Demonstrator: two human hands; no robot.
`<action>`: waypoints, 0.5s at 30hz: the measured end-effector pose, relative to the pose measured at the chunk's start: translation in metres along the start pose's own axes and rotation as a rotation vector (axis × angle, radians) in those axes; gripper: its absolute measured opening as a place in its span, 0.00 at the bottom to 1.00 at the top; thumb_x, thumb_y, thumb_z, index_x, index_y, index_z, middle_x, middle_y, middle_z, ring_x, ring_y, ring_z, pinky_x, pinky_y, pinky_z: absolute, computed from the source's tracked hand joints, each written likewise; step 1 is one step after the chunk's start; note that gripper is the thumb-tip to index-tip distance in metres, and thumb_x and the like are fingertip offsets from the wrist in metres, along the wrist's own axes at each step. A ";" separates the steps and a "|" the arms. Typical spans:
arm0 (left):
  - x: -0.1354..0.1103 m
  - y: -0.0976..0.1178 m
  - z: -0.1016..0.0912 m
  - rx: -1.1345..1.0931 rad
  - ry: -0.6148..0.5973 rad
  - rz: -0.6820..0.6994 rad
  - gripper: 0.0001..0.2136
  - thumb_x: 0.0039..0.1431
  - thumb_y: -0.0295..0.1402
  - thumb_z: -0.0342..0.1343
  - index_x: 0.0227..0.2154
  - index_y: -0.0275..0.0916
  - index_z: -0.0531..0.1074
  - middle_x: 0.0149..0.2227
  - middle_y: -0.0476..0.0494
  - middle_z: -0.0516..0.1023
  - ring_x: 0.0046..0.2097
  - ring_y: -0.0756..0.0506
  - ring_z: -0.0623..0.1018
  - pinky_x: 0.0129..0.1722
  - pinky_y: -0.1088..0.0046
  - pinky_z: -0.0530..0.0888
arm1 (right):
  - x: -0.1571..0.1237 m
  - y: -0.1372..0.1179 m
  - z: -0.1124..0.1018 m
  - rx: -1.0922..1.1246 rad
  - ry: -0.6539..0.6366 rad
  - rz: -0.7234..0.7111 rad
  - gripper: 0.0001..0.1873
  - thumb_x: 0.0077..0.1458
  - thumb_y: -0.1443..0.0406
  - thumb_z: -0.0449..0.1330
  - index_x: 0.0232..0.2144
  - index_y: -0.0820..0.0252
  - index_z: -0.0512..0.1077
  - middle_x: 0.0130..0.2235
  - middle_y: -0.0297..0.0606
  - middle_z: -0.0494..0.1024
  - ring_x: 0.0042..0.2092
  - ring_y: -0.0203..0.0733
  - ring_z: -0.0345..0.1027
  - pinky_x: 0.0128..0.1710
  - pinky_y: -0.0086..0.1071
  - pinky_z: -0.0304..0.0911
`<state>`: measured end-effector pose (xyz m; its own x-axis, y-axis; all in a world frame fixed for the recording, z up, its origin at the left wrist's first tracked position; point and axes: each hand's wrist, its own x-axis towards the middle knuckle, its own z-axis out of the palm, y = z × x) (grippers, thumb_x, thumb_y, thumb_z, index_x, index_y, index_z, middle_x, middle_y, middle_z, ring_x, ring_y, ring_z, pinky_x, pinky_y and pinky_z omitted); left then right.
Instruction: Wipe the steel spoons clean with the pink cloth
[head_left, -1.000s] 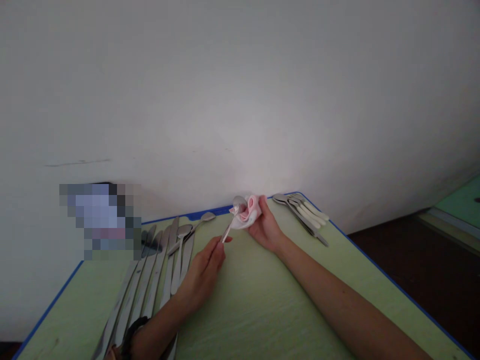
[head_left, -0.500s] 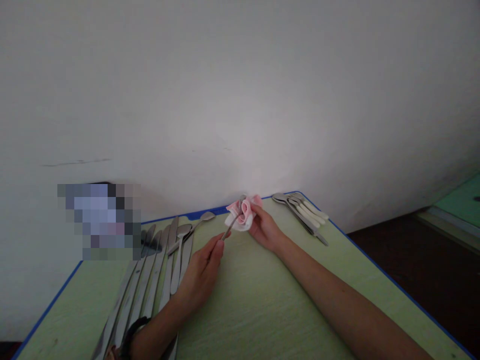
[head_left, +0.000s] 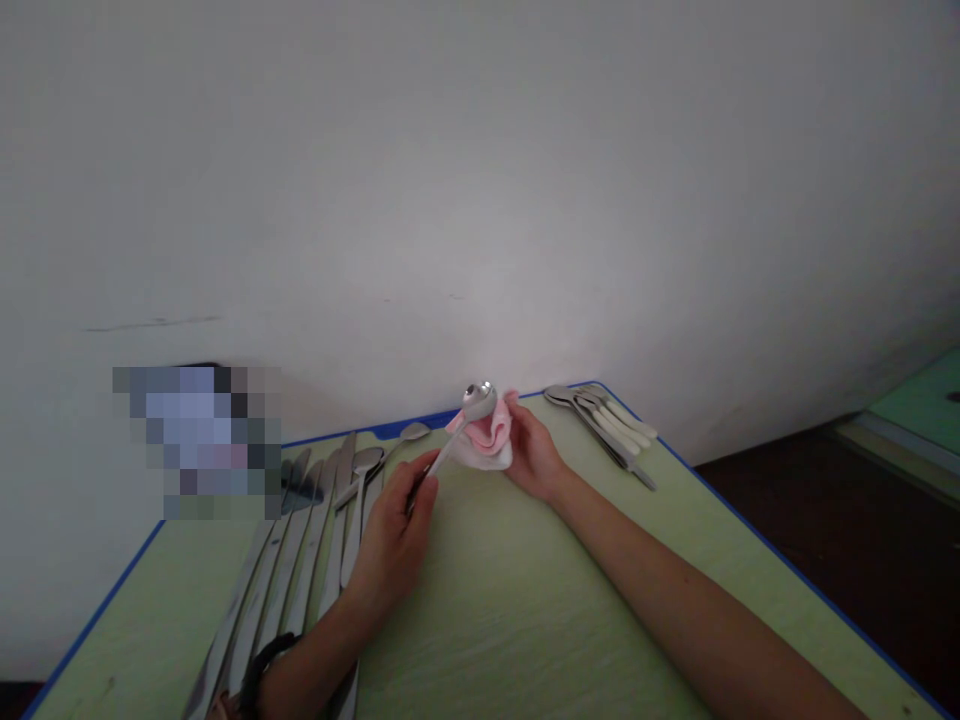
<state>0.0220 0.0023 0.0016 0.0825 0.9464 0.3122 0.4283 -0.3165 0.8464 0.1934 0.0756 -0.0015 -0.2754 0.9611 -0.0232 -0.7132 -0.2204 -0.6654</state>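
**Spoon clear of the cloth; left hand drawn back**

Half a second ago the bowl sat within the cloth's folds; it now shows bare and shiny above them, near the centre of the frame. My left hand has shifted slightly toward the lower left with the handle. My right hand is nearly where it was.

Left hand: thumb and fingers pinch the spoon's handle. I judge that this grip leaves the whole bowl exposed and lets it be tilted from one end.

Right hand: closed on the bunched pink-and-white cloth, just behind the bowl. Some fingers are hidden, so I cannot tell their exact placement. The cupped folds probably keep fabric between skin and metal. Whether bowl and cloth touch is unclear from this angle.

Surroundings: long-handled cutlery lies side by side from the left to the lower left of the tabletop, partly covered by my left forearm. Two loose spoons cross near its upper end. Right of centre, a tighter group combines metal pieces with cream-handled forks. Separating the groups seems to keep them from mixing and leaves working room between for both hands.
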 end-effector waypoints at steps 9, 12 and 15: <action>-0.003 0.000 0.003 0.088 -0.145 -0.066 0.17 0.57 0.34 0.47 0.48 0.35 0.68 0.29 0.47 0.72 0.29 0.48 0.71 0.28 0.76 0.67 | -0.001 0.011 -0.003 -0.300 0.005 0.013 0.11 0.41 0.61 0.66 0.28 0.62 0.72 0.28 0.33 0.75 0.30 0.34 0.65 0.35 0.28 0.60; -0.004 0.000 0.003 0.113 -0.221 -0.097 0.19 0.59 0.36 0.45 0.50 0.34 0.66 0.24 0.50 0.70 0.24 0.49 0.68 0.24 0.76 0.64 | -0.002 0.012 -0.003 -0.353 -0.033 0.000 0.13 0.40 0.60 0.66 0.29 0.62 0.73 0.27 0.32 0.74 0.30 0.33 0.64 0.34 0.28 0.59; -0.003 0.001 0.002 0.134 -0.285 -0.070 0.19 0.61 0.36 0.41 0.52 0.35 0.64 0.27 0.47 0.73 0.29 0.46 0.72 0.30 0.74 0.67 | -0.001 0.013 -0.004 -0.391 -0.037 -0.021 0.13 0.42 0.60 0.65 0.29 0.61 0.73 0.27 0.32 0.74 0.30 0.33 0.63 0.34 0.29 0.58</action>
<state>0.0234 -0.0009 0.0003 0.2893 0.9514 0.1054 0.5549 -0.2564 0.7915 0.1870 0.0721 -0.0130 -0.2912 0.9565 0.0157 -0.4212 -0.1134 -0.8999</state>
